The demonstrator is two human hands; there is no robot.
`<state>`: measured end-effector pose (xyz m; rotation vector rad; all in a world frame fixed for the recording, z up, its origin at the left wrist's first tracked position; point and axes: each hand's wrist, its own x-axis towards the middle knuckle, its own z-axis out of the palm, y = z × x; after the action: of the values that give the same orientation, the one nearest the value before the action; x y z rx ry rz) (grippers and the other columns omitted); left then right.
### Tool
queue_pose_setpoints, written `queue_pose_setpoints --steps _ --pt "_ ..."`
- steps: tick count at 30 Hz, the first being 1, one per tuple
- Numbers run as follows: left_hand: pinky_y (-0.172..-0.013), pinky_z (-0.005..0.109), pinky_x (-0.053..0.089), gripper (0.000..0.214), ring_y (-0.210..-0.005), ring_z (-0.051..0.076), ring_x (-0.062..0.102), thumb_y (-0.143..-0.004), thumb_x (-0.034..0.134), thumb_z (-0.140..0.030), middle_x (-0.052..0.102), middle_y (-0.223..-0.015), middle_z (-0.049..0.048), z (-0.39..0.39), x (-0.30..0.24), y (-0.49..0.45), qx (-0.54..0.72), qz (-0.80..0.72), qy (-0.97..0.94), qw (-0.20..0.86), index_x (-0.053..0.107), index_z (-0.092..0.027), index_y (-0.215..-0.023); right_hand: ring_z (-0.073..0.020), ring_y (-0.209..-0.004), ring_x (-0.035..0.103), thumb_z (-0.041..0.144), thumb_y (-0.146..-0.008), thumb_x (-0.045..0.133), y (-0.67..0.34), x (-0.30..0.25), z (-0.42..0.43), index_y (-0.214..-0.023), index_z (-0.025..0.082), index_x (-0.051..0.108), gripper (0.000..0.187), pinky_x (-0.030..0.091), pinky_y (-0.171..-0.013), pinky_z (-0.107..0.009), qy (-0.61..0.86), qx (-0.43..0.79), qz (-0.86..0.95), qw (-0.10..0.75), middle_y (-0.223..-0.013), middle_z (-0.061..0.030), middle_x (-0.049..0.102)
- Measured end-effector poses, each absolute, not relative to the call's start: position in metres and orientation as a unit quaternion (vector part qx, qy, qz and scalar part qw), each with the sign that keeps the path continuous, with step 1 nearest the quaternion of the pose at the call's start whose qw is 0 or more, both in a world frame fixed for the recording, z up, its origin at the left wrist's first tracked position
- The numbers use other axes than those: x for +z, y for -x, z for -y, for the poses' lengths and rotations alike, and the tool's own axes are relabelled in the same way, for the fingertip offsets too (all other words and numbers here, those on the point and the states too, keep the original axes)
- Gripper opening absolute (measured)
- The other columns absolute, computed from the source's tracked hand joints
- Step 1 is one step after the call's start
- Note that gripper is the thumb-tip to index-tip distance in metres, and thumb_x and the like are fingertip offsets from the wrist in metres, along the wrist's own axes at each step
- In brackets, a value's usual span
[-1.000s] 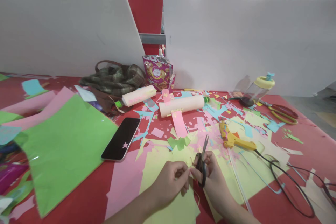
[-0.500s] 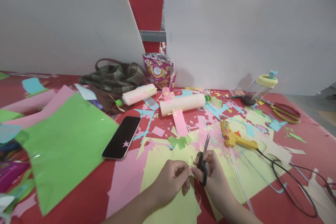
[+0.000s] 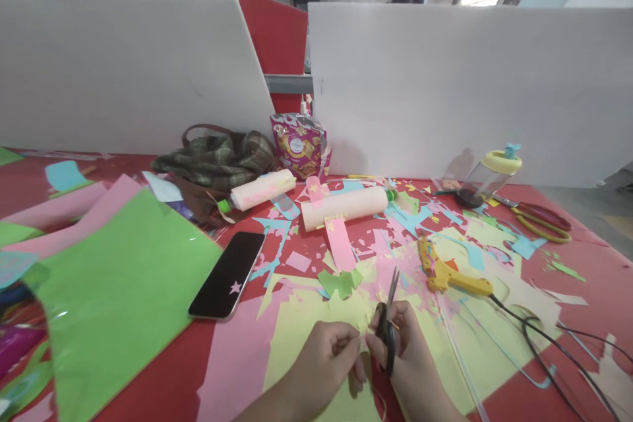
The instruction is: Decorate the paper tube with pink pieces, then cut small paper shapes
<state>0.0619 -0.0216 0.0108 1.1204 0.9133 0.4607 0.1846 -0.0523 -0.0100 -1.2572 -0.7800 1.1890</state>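
Observation:
My right hand (image 3: 413,359) grips small black scissors (image 3: 386,324), blades pointing up and away, nearly closed. My left hand (image 3: 326,359) is pinched just left of the blades, holding a tiny scrap I cannot make out. Both hands hover over yellow paper (image 3: 306,320) near the table's front edge. Pink paper (image 3: 235,359) lies to the left of the yellow sheet.
A black phone (image 3: 227,275) lies left of my hands, beside a large green sheet (image 3: 116,297). A yellow glue gun (image 3: 448,273) with black cord (image 3: 548,343) lies to the right. Paper-wrapped bottles (image 3: 343,206), a plaid bag (image 3: 217,158), red scissors (image 3: 541,221) and white dividers (image 3: 445,79) stand further back.
The view has tilted so my hands sit lower in the picture. Their grip on the scissors and scrap looks the same.

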Motion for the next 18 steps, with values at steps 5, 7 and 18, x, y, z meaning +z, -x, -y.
queue_pose_setpoints --steps 5,7,18 --pt "-0.048 0.023 0.04 0.041 -0.043 0.011 0.051 -0.074 0.044 -0.045 0.055 -0.046 0.0031 0.0209 0.0107 -0.0635 0.21 -0.426 -0.507 0.719 0.051 -0.012 -0.052 -0.0068 -0.046 0.045 0.024 -0.062 0.064 -0.1802 -0.0129 0.053 -0.07 0.023 0.036 0.029 0.036 -0.039 -0.017 0.529 0.516 0.311 0.598 -0.064 0.0057 0.047" --pt "-0.049 0.023 0.041 0.042 -0.044 0.011 0.052 -0.073 0.045 -0.047 0.056 -0.048 0.0042 0.0217 0.0102 -0.0645 0.213 -0.43 -0.504 0.718 0.051 -0.011 -0.053 -0.0067 -0.043 0.045 0.026 -0.062 0.064 -0.1789 -0.0127 0.0531 -0.071 0.023 0.036 0.029 0.036 -0.037 -0.018 0.522 0.524 0.301 0.602 -0.063 0.0059 0.046" --pt "-0.052 0.026 0.044 0.045 -0.048 0.015 0.056 -0.071 0.045 -0.052 0.061 -0.053 0.0088 0.0241 0.0072 -0.0667 0.229 -0.425 -0.509 0.713 0.053 -0.01 -0.055 -0.0042 -0.032 0.038 0.034 -0.065 0.062 -0.178 -0.0123 0.0529 -0.072 0.025 0.034 0.03 0.032 -0.029 -0.017 0.478 0.578 0.283 0.598 -0.058 0.0084 0.044"
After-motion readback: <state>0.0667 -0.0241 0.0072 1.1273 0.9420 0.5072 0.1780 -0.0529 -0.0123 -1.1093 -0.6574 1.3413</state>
